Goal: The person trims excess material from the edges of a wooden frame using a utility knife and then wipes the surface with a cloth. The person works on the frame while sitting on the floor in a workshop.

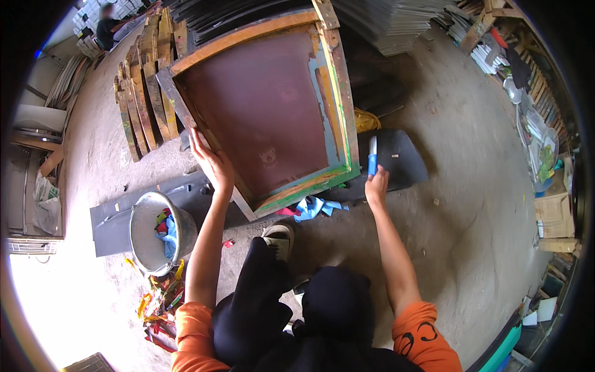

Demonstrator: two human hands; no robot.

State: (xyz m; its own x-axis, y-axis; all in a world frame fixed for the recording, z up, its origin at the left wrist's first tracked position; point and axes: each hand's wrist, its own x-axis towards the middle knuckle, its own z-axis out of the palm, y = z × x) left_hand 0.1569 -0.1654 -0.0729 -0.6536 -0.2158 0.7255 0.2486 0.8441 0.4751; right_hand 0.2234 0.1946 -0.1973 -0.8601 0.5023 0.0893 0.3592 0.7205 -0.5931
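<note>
Head: grey flr, dk mat; R grip holding blue-handled blade, L grip spread on frame.

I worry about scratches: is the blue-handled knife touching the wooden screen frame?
Apart. The head view shows the blue-handled knife, in the right hand, with dark sheet visible between it and the wooden screen frame.

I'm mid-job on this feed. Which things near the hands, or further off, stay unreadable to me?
All in the head view:
- Lower grip of the blue-handled tool: covered by the right hand.
- Most of the yellow thing: hidden behind the wooden frame.
- Whatever lies under the cloth pieces in the grey bucket: those pieces cover it.
- What the distant person is doing: too small and blurred.
</note>
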